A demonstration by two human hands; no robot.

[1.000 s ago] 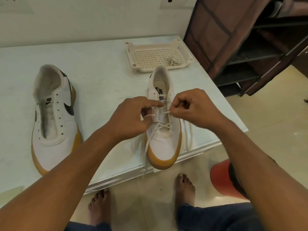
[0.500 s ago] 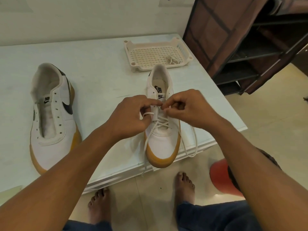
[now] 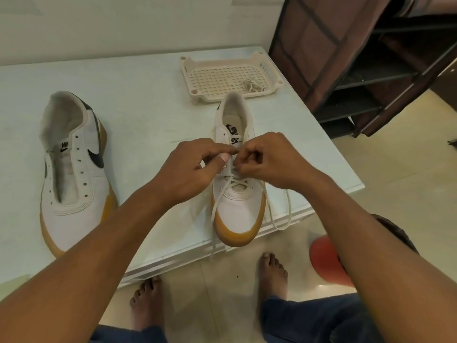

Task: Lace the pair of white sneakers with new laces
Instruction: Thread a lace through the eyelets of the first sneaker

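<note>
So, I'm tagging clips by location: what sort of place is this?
Likely a room in a home: a brown fabric-covered shelf rack, pale floor tiles under bare feet, and a white table.

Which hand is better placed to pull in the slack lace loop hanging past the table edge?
Right, probably. The lace loops down on that side of the sneaker, just below the right hand; the left hand would have to cross the shoe.

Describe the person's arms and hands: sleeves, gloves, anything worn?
Left hand and right hand are bare: no gloves, rings, watch or bands show. Both forearms are uncovered up to the frame edge, with no sleeve in view. Blue trousers show below.
</note>
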